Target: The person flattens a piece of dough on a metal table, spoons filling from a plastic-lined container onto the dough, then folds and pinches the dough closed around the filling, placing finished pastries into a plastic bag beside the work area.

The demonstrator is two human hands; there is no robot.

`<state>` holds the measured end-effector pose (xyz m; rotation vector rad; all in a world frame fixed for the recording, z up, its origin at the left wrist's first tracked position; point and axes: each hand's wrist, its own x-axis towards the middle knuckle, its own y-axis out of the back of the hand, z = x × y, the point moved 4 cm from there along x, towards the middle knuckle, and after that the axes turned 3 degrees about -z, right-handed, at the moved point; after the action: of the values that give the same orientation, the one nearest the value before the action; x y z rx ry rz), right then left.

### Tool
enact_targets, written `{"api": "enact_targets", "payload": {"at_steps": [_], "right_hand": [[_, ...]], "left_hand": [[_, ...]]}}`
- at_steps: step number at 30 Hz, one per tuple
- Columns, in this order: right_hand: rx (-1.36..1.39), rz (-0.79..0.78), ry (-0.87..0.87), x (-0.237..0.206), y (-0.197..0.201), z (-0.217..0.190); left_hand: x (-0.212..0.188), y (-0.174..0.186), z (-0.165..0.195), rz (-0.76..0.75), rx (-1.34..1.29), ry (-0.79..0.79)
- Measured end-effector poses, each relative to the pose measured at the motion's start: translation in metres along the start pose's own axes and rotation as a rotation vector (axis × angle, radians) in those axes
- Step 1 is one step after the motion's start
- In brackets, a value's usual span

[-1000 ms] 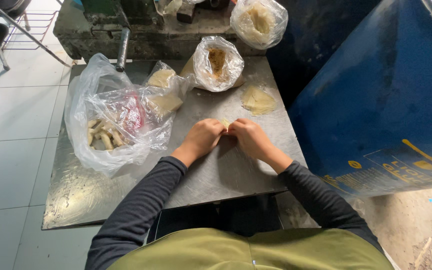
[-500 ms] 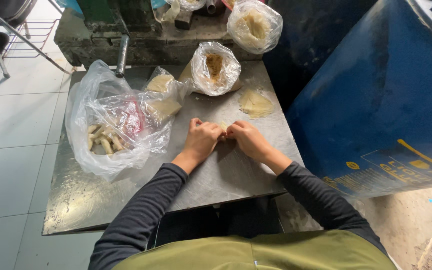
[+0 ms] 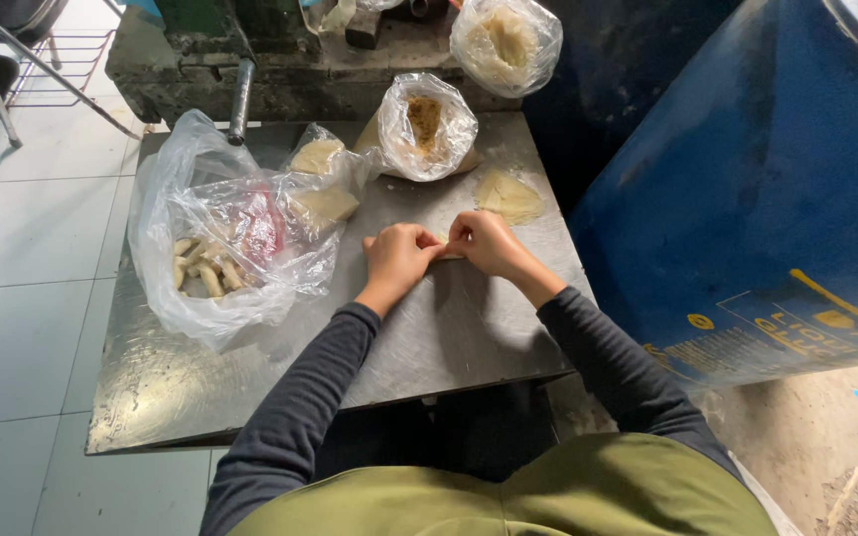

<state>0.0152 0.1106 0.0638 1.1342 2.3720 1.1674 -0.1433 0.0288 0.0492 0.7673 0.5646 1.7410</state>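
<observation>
2 hands – left hand (image 3: 399,256), right hand (image 3: 484,241) – curled, pinching wrapper (image 3: 446,253) | big bag (image 3: 225,248): rolls | small bag (image 3: 426,127): filling

This looks like a small food-making workshop. A scuffed steel worktop (image 3: 429,337) carries clear plastic bags of rolled snacks (image 3: 215,263) and filling (image 3: 427,124), with a grimy green machine (image 3: 250,45) behind. A big blue drum (image 3: 747,169) stands alongside on a dusty floor (image 3: 816,437).

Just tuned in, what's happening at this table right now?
A person works at a metal table. The left hand and right hand are pressed together over a thin pale wrapper, mostly hidden by the fingers. Another pale sheet lies just beyond. A clear bag of finished rolls sits to the left.
</observation>
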Motion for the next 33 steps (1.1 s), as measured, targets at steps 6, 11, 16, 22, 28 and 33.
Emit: {"api": "enact_targets", "payload": {"at_steps": [6,11,16,22,28,33], "right_hand": [[-0.038,0.17,0.336,-0.037,-0.002,-0.007],[-0.179,0.306,0.326,-0.038,-0.003,-0.009],[-0.177,0.382,-0.094,-0.014,-0.018,0.017],[-0.287,0.504,-0.083,0.008,-0.035,0.022],[-0.343,0.511,-0.08,0.039,-0.026,0.022],[-0.21,0.548,-0.142,0.041,0.01,0.038]], "left_hand": [[-0.019,-0.012,0.001,0.194,0.209,-0.415],[-0.019,-0.017,0.004,0.228,0.171,-0.193],[-0.011,-0.026,0.004,0.233,0.129,0.145],[0.019,-0.043,-0.001,0.383,0.354,0.171],[0.052,-0.035,0.001,0.361,0.349,0.193],[0.045,-0.013,0.001,0.205,0.08,-0.013]]}}
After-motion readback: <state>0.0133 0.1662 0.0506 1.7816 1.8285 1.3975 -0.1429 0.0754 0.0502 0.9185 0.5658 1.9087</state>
